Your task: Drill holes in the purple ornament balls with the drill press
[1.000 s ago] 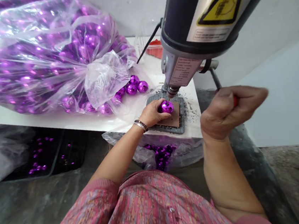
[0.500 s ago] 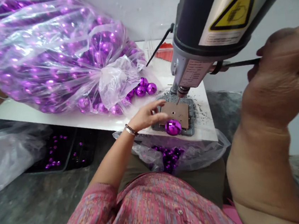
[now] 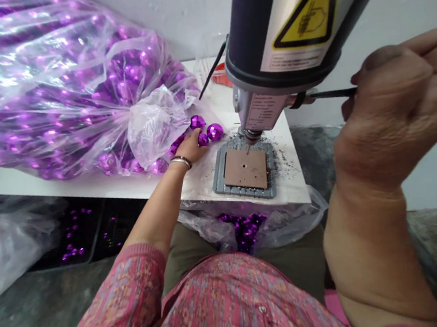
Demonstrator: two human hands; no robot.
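My left hand (image 3: 191, 148) is at the mouth of a clear plastic bag (image 3: 151, 121). Its thumb and fingers close around a small faceted purple ball (image 3: 202, 139), partly covering it. Two more such balls lie beside it, one the shiny purple ball (image 3: 215, 131) just to the right. High on the right, my right hand (image 3: 387, 99) is wrapped round the black feed lever (image 3: 332, 94) of a bench drill press (image 3: 262, 101). Under the raised drill bit (image 3: 248, 149) lies a brown board (image 3: 245, 168) with a hole, on the grey base (image 3: 219, 176).
The big bag bulges with purple balls across the white table (image 3: 127, 186). Below the front edge, an open plastic bag (image 3: 283, 227) holds more purple balls. Dark shavings are scattered by the base. A red item (image 3: 220, 75) stands behind, and black crates (image 3: 92, 223) sit on the left.
My left hand has moved left from the drill base to the balls at the bag mouth. The ball at the board's front edge is gone from there. My right hand stays on the lever.
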